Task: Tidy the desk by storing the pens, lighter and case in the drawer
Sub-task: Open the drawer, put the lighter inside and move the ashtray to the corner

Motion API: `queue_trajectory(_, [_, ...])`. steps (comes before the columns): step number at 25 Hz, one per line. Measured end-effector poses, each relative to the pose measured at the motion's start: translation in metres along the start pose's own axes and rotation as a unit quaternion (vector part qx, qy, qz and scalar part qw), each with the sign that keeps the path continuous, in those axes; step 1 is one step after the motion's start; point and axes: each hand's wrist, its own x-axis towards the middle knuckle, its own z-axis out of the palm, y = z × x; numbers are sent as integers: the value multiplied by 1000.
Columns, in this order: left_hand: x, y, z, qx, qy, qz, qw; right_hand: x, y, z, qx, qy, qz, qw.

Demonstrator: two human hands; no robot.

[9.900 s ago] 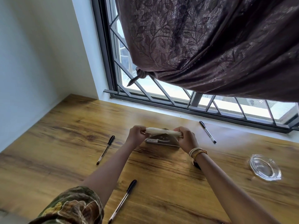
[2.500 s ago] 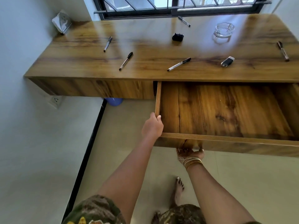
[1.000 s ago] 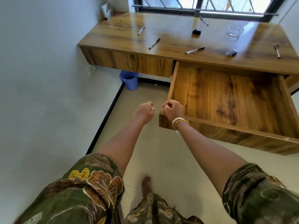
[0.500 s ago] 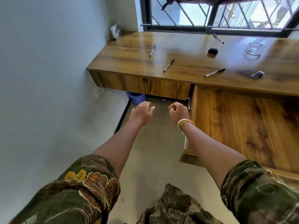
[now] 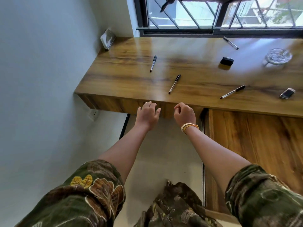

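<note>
Against the left wall, a folded white packet (image 5: 107,38) leans in the desk's far corner, as it did half a second ago. The desk (image 5: 193,74) now fills more of the view than before, and its front edge has come up to the hands. Two pens lie on its left part: one (image 5: 153,63) farther back, one (image 5: 174,83) closer to the front edge, both with caps pointing away. The left hand (image 5: 147,114) hangs in front of the desk's edge with fingers loosely spread and holding nothing; half a second ago it was lower, over the floor. Beside it, the right hand (image 5: 185,114), bangles at the wrist, is loosely curled with the thumb and fingertips near each other, and nothing shows in it; it too has risen to the desk's front. Right of the hands, the drawer (image 5: 255,141) is pulled out and its wooden floor is bare where visible. Above it on the desk lie a third pen (image 5: 232,92) and, near the right border, the lighter (image 5: 287,93). Farther back sit a small black case (image 5: 227,61), a fourth pen (image 5: 230,43) by the window, and a glass ashtray (image 5: 278,57).
</note>
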Motion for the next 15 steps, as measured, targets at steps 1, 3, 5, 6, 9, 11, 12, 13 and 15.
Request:
queue_trajectory(1, [13,1,-1,6,8,22,1000,11,0,1,-16,24,-9,1000])
queue_trajectory(3, [38,1,-4,11,26,54,998,32,-2,-1,-51,66,-16,996])
queue_trajectory(5, [63,2,-6,15,21,77,997,51,-1,-1,-78,88,-8,993])
queue_trajectory(6, [73,3,-5,16,9,88,996,58,0,0,-88,93,-4,992])
queue_trajectory(9, [103,5,0,14,-62,91,994,75,8,5,-101,104,16,989])
queue_trajectory(11, [119,2,3,27,-91,84,992,84,10,9,-108,108,32,988])
queue_trajectory(12, [126,2,4,38,-84,87,992,90,11,11,-113,115,45,986])
queue_trajectory(13, [133,3,5,53,-62,95,992,95,12,14,-115,125,60,984])
queue_trajectory(15, [146,9,12,69,0,135,988,102,15,17,-121,142,70,980])
